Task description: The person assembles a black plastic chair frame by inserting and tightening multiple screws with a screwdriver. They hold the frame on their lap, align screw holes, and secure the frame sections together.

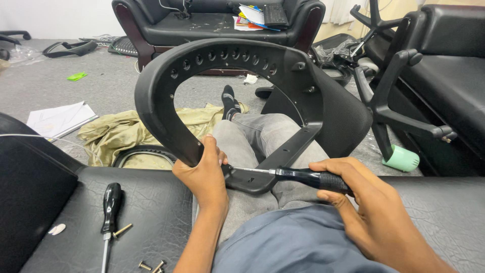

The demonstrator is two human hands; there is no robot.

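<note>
Here, seen from the head camera, a seated person's left hand [206, 174] clamps the lower end of a curved black chair frame [166, 96] resting across the lap. The right hand [353, 194] grips a screwdriver [303, 176] lying level, its tip pointing left into the frame just beside the left thumb. A spare screwdriver [110, 207] and loose bolts [151, 265] lie left on the black seat [151, 202].
</note>
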